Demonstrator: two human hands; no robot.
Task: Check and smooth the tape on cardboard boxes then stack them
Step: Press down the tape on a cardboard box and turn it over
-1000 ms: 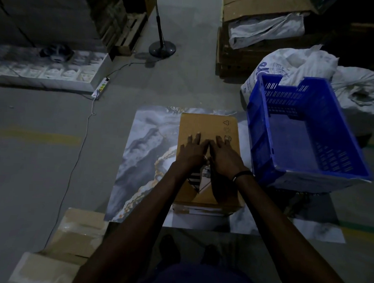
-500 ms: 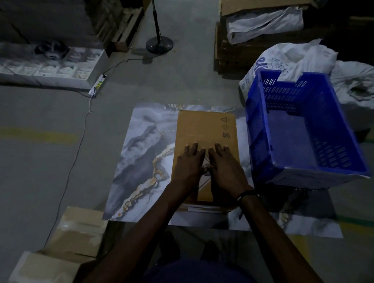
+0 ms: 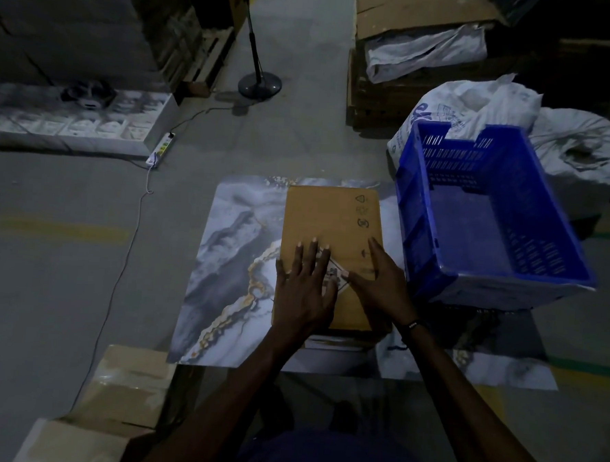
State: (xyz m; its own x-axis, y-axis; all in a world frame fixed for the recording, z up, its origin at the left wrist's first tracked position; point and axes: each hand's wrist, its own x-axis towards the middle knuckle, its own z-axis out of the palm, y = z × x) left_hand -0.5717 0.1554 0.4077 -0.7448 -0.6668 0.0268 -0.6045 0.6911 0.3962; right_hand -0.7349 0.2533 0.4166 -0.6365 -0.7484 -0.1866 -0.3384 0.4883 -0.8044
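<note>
A flat brown cardboard box lies on a marble-patterned tabletop, with printed symbols near its far right corner. My left hand presses flat on the box's near left part, fingers straight and spread. Flat on the near right part rests my right hand, fingers pointing away and its thumb reaching toward a small label between the hands. The box's near end is partly hidden under both hands. Two taped cardboard boxes sit at the lower left, below the table.
An empty blue plastic crate stands right beside the box on the table's right side. White sacks and stacked cartons lie behind it. A fan stand and a power strip with cable are on the floor.
Both hands slid back toward me along the box top and then spread apart, the left toward the left edge and the right toward the right edge.
</note>
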